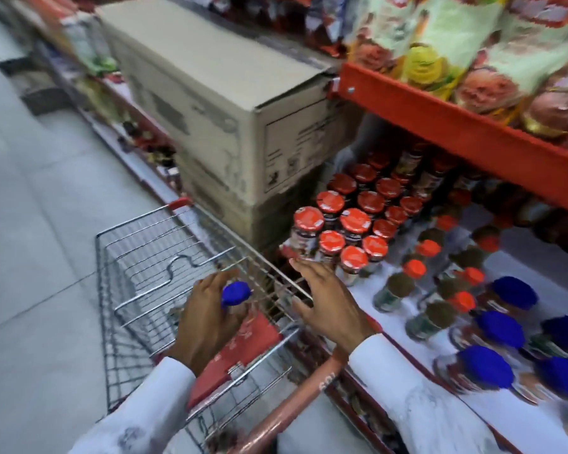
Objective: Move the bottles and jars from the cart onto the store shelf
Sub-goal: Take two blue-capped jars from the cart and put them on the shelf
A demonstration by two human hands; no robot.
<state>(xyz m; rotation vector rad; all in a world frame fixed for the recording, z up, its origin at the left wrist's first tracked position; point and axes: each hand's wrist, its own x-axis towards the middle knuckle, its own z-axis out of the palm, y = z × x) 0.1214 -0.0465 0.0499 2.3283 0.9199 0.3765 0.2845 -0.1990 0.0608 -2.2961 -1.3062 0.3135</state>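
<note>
My left hand [207, 317] is closed around a blue-capped bottle [235, 293] above the wire cart [138, 257], near its child seat. My right hand [325, 303] hovers over the cart's right rim with fingers spread and nothing in it. To the right runs the white store shelf [407, 309]. On it stand red-lidded jars [354, 221], orange-capped bottles [413, 268] and blue-capped bottles [499, 329]. The frame is blurred, so labels cannot be read.
Stacked cardboard boxes [217, 103] stand against the shelving just beyond the cart. An orange shelf edge [456, 126] with packets on top overhangs the jars. The cart's red handle [295, 398] is close to me. Grey tiled floor [30, 224] stretches to the left.
</note>
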